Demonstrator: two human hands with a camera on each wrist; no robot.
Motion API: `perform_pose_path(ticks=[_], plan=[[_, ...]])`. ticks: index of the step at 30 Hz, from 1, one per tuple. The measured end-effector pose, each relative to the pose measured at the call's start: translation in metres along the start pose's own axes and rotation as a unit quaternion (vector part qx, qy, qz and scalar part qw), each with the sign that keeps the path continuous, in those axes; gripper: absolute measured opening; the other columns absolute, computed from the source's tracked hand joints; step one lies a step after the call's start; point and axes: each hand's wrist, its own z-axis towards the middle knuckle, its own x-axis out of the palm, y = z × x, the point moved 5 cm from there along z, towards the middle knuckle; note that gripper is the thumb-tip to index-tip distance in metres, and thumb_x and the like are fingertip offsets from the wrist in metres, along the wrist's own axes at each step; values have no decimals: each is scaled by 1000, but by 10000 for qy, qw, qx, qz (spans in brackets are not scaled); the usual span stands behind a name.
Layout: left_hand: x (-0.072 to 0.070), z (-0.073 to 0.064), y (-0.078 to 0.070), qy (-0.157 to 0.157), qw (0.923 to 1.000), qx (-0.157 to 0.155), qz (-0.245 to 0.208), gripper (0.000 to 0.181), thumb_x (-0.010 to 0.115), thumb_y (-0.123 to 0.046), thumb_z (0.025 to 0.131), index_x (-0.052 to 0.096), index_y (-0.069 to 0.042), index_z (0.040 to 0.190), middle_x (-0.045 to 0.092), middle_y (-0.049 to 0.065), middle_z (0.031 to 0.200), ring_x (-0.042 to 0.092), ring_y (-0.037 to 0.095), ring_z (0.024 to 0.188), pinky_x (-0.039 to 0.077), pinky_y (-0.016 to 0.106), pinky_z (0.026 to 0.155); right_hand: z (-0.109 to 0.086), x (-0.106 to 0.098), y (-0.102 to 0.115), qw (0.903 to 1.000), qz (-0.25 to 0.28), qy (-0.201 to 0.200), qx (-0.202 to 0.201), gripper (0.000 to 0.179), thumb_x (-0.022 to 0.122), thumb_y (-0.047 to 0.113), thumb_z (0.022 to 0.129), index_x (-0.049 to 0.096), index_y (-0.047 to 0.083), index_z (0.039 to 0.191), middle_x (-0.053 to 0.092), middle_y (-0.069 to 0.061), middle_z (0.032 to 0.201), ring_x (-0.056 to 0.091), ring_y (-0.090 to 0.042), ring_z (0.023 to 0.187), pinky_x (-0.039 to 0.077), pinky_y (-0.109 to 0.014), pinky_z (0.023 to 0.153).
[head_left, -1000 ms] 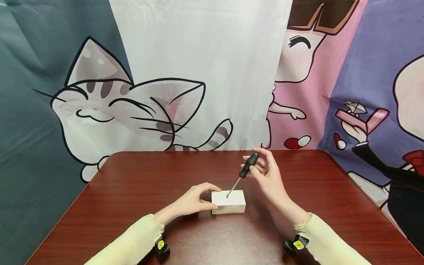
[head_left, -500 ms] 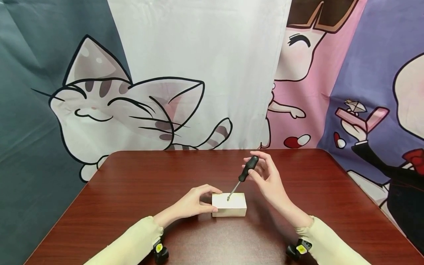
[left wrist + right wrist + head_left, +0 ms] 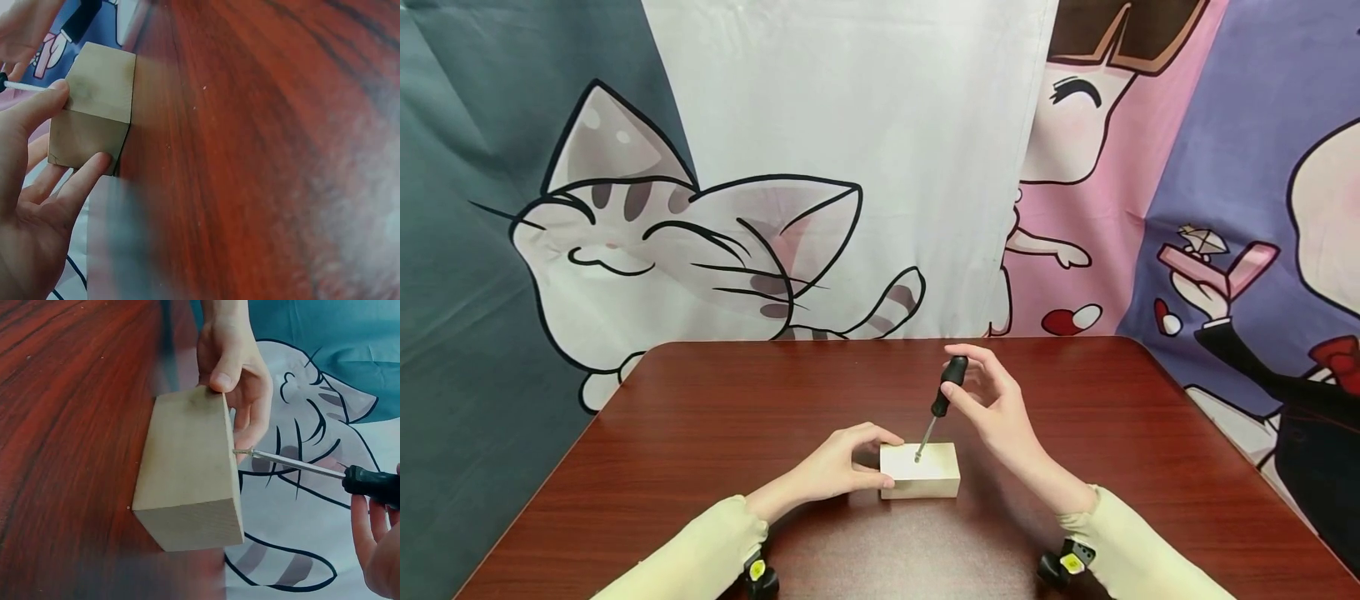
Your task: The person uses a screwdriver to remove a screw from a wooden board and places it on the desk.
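Observation:
A pale wooden block (image 3: 936,475) lies on the table. My left hand (image 3: 842,462) grips its left end, thumb at the near side and fingers at the far side; the left wrist view shows the thumb (image 3: 47,103) and a fingertip on the block (image 3: 100,81). My right hand (image 3: 1000,412) holds a screwdriver (image 3: 951,383) by its black handle, the shaft leaning slightly right above the block. In the right wrist view the screwdriver's tip (image 3: 275,457) meets the head of a small screw (image 3: 242,452) standing out of the block's top face.
The reddish-brown wooden table (image 3: 760,383) stretches around the block. Behind its far edge hangs a cartoon-printed cloth (image 3: 850,108). A small black device is strapped at each wrist, such as the right wrist device (image 3: 1063,562).
My right hand has shifted left, and the screwdriver stands more upright than before. Block and left hand appear slightly lower in the head view, with the left grip unchanged.

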Motion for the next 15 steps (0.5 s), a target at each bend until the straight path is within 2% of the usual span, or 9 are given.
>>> perform_pose_path(ticks=[4, 7, 11, 15], plan=[[2, 1, 0, -4, 9999, 90, 70, 45, 80, -21, 84, 63, -15, 125, 63, 8, 123, 63, 23, 112, 57, 20, 80, 0, 1, 4, 9999, -55, 86, -66, 53, 69, 4, 91, 54, 18, 139, 68, -1, 112, 69, -13, 95, 57, -23, 83], [2, 1, -1, -11, 9997, 192, 170, 46, 80, -23, 83, 64, -16, 125, 64, 8, 123, 63, 23, 112, 57, 20, 81, -1, 1, 5, 9999, -139, -16, -97, 55, 71, 4, 89, 53, 20, 139, 68, -4, 112, 69, -12, 94, 58, -24, 79], [0, 0, -1, -59, 9989, 305, 361, 46, 80, -26, 83, 64, -17, 125, 64, 6, 122, 62, 21, 111, 57, 25, 84, -1, 4, 8, 9994, -291, -139, -103, 55, 77, 6, 84, 56, 20, 133, 68, -8, 108, 69, -13, 85, 59, -27, 71], [-1, 0, -1, -101, 9977, 385, 557, 46, 80, -29, 83, 64, -18, 125, 65, 4, 121, 62, 19, 109, 56, 32, 91, 1, 5, 11, 9996, -235, -130, -103, 53, 79, 5, 82, 57, 17, 129, 66, -11, 102, 70, -14, 78, 59, -28, 68]])
